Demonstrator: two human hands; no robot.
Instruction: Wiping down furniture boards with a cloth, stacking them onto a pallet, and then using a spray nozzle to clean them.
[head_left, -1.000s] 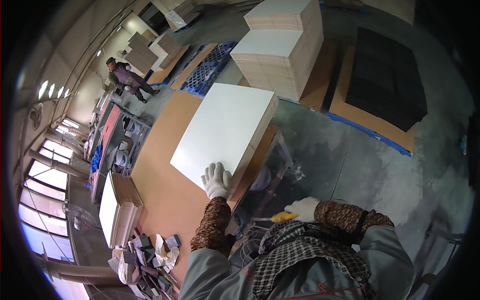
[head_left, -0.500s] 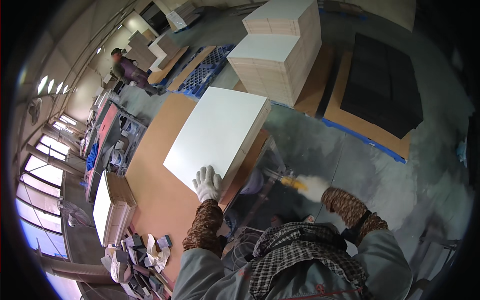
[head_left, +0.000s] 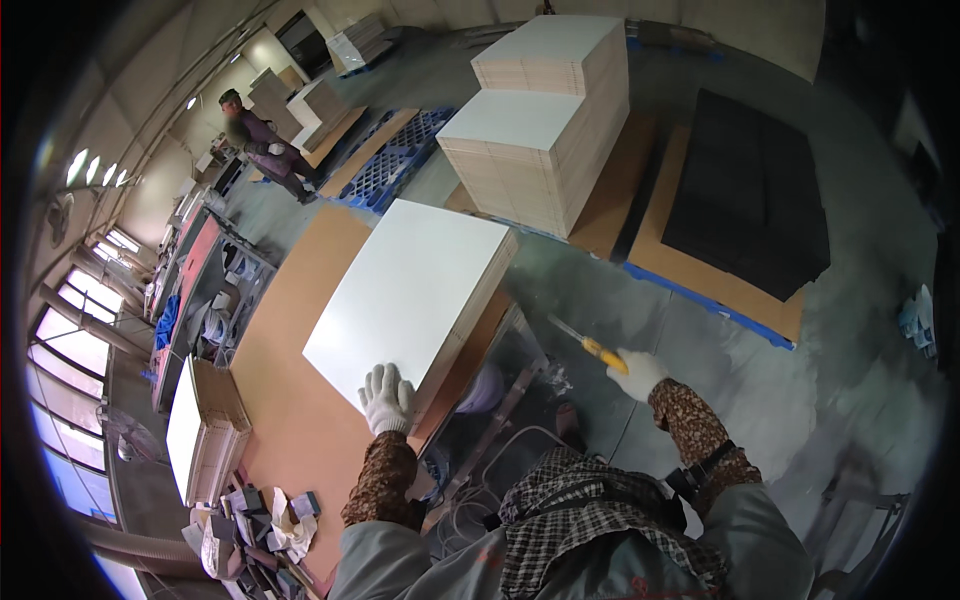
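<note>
My left hand, in a white knit glove, lies flat with fingers spread on the near end of a stack of white boards. The stack rests on a brown-topped workbench, close to its right edge. Off to the right of the bench, my gloved right hand is closed round a yellow-handled tool. Its long, narrow metal blade points up and left, over the floor and apart from the boards. What kind of tool it is I cannot make out.
A smaller board stack stands at the bench's left, near a heap of dark blocks. Beyond are a tall stepped board stack and dark sheets on a pallet. Another person stands far left. A hose hangs beside the bench.
My view has shifted, so the bench and boards sit lower and further left. My right hand has swung the tool outward, away from the stack. My left hand stays on the boards.
</note>
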